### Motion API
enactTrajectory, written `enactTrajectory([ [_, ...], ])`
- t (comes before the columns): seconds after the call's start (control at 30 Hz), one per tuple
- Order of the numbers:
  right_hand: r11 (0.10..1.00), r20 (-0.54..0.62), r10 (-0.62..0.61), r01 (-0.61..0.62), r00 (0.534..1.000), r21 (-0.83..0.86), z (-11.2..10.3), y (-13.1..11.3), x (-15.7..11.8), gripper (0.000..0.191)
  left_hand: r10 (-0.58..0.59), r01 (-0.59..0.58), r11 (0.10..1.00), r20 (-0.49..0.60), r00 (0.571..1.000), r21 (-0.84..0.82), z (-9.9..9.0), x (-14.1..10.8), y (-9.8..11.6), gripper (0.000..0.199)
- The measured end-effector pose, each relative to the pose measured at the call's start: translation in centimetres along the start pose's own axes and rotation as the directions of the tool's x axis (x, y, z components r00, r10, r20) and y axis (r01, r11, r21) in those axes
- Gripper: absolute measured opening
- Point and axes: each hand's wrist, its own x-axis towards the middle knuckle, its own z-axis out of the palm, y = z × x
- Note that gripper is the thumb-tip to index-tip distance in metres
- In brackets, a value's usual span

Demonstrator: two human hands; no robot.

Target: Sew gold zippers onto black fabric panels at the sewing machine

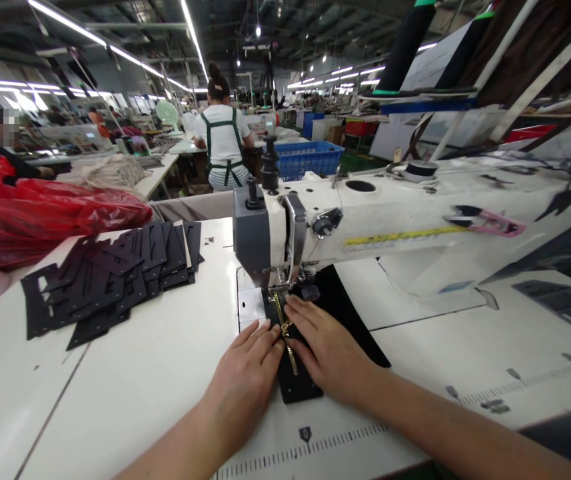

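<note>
A black piece (301, 390) with a gold zipper (291, 357) lies under the needle area of a white sewing machine (285, 227). My left hand (250, 373) rests flat at the piece's left edge, fingers extended toward the zipper pull. On the right side, my right hand (332, 347) lies over the black material with its fingers stretched out, the tips close to the presser foot. Larger black fabric (350, 310) spreads out beneath and behind the right hand. Both palms face down, and neither hand grips anything.
Many flat black pieces (110, 273) are heaped on the table's left. Behind them lies a red plastic bag (40, 213). Pink-handled snips (495, 221) rest on the machine arm. A person in a green apron (224, 143) sits ahead, beside a blue basket (310, 160).
</note>
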Motion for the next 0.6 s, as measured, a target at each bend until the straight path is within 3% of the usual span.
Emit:
enactTrajectory([
  [0.13, 0.999, 0.103, -0.007, 0.012, 0.995, -0.047, 1.4, 0.9, 0.3, 0.038, -0.008, 0.008, 1.0, 0.005, 1.0, -0.024, 0.0, 0.1, -0.3, 0.027],
  [0.6, 0.997, 0.092, 0.07, -0.071, 0.993, 0.003, 1.9, 2.0, 2.3, 0.031, 0.021, -0.021, 0.999, -0.003, 1.0, -0.048, 0.7, 1.5, -2.6, 0.026],
])
